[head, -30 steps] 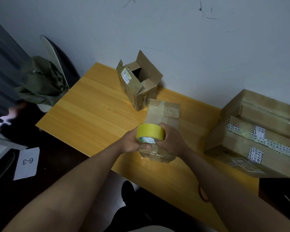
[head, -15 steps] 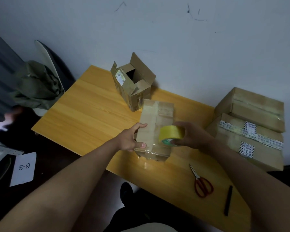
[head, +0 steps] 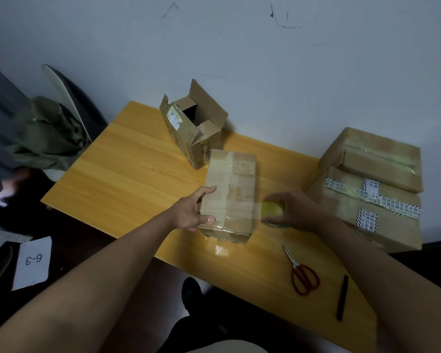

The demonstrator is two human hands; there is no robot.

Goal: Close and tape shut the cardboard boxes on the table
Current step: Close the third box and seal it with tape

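While gripped: round yellow tape [head: 272, 209].

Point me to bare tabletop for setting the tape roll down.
Widest bare patch: table left of the closed box and open box. A smaller strip lies between closed box and scissors. Crowded right: stacked boxes, pen, right hand holding tape roll.

head view | worn on person's head | faces forward and down | table [head: 127, 174] close below, wall behind
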